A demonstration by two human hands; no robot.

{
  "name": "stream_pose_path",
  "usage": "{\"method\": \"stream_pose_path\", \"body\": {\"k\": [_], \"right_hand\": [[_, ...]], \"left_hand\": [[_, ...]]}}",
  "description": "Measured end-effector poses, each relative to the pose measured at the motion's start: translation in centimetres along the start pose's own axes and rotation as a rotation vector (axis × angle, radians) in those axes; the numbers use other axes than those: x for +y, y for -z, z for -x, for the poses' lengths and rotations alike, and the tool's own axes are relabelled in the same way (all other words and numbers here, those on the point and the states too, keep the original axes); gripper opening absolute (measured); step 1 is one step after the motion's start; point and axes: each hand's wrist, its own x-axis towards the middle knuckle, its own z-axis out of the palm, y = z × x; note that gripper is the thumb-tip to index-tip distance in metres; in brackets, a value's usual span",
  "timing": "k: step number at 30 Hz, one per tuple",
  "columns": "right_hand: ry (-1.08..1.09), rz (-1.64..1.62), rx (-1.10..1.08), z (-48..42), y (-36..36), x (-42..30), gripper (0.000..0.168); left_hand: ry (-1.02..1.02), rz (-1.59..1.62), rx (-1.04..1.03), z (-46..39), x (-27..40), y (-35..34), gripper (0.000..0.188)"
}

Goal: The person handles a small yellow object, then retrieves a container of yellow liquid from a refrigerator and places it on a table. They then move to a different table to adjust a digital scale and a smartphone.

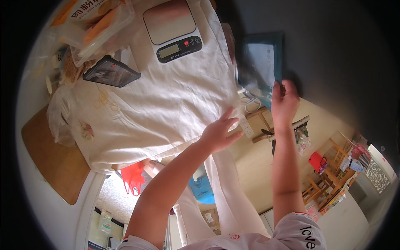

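My right hand (285,101) grips the lower edge of a teal plastic pouch (262,62) with a pale clear-looking panel and some writing. The pouch hangs past the right side of a cloth-covered table (175,103); what it contains is hard to make out. With fingers apart and nothing in it, my left hand (222,131) is over the table's near right edge. A digital kitchen scale (172,31) with a bare platform rests toward the back of the cloth. Left of it, a smartphone (112,71) leans at a tilt, its screen lit.
Plastic packages (97,28) crowd the back left corner. Several rubber bands (106,100) and a crumpled clear bag (61,115) lie on the left. Below the right edge are a power strip (246,126) and a wooden stool (261,125). A red bag (132,178) hangs below the front edge.
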Motion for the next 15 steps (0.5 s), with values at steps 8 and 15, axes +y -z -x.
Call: {"method": "stream_pose_path", "body": {"k": [8,15], "right_hand": [[0.166,0.099,0.046,-4.9,-1.2,-2.1,0.022],[0.244,0.215,-0.004,-6.6,-5.1,-3.9,0.058]], "left_hand": [[-0.132,-0.142,0.004,0.9,-1.6,-0.9,0.059],[-0.067,-0.013,-0.032,1.5,-0.2,-0.1,0.061]]}}
